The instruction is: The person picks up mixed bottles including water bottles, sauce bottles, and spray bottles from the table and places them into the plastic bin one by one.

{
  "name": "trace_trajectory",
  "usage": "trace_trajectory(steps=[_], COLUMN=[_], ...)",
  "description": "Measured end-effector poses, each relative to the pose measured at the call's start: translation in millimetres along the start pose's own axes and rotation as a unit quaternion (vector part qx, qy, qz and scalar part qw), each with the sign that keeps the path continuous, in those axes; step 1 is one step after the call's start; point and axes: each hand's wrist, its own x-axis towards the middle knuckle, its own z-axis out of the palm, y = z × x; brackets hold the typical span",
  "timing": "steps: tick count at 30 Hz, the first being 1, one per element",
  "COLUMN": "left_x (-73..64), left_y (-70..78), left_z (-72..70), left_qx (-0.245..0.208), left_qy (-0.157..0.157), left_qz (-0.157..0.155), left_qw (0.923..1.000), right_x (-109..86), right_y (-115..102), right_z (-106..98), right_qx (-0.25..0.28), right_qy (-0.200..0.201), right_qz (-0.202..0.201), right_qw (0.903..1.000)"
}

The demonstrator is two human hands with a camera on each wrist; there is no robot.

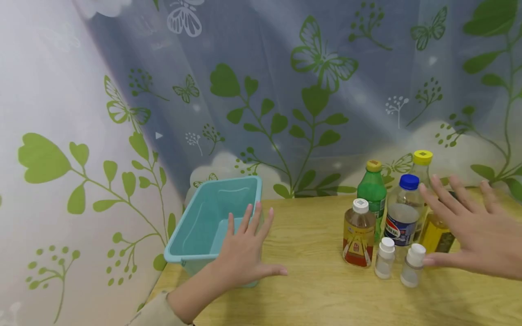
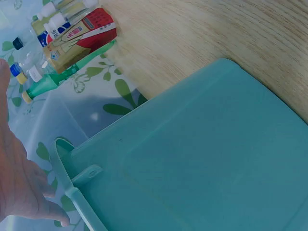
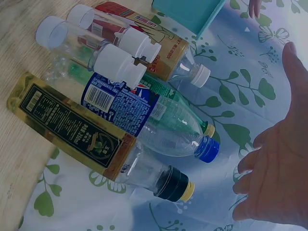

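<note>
Head view: the right hand [image 1: 483,233] is the nearer one to the bottles, with the left hand [image 1: 242,253] well apart from them beside the bin [image 1: 201,217]. The fingers of both hands are spread apart, and neither hand holds anything.

The bottles stand in a close cluster toward the back edge of the table [image 1: 303,235], on the left of the right hand. Every one is upright, its long axis vertical and its cap on top. Closest to the right fingers is the oil bottle [image 1: 437,235], partly hidden behind them. A small white-capped bottle [image 1: 412,267] stands by the thumb tip; they overlap from the head, though the right wrist view shows this hand clear of the bottles, off their cap ends. Its small twin [image 1: 384,260] is just to the left. Behind these two are the blue-capped bottle [image 1: 403,222] and the tea bottle [image 1: 359,233]. The green bottle [image 1: 371,190] and the yellow-capped bottle [image 1: 422,157] stand closest to the back edge.

The bin stands by the table's left edge, toward the back left corner, mouth up, its long sides running front to back. From the left wrist, a gap shows between the left fingers and its rim.
</note>
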Motion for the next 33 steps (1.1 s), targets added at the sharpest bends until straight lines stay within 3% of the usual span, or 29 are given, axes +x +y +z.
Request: trace_trajectory(steps=[10, 15, 26, 33], left_x=[-1.5, -3.6, -10.5, -13.3], left_y=[-5.2, -7.6, -15.6, -20.7], left_z=[0.6, -0.6, -5.8, -10.0], left_qx=[0.000, 0.002, 0.011, 0.021], left_qy=[0.020, 0.020, 0.013, 0.017], left_qz=[0.010, 0.012, 0.005, -0.004], left_qw=[0.9998, 0.9997, 0.9998, 0.9996], right_x=[8.9, 13.2, 26.5, 32.3], right_y=[-7, -11, -20, -28], right_z=[-10, -15, -24, -27], right_qx=[0.053, 0.074, 0.065, 0.089], right_qy=[-0.012, 0.004, 0.015, 0.011], right_qz=[-0.023, -0.038, -0.066, -0.074], right_qw=[0.9982, 0.9965, 0.9956, 0.9932])
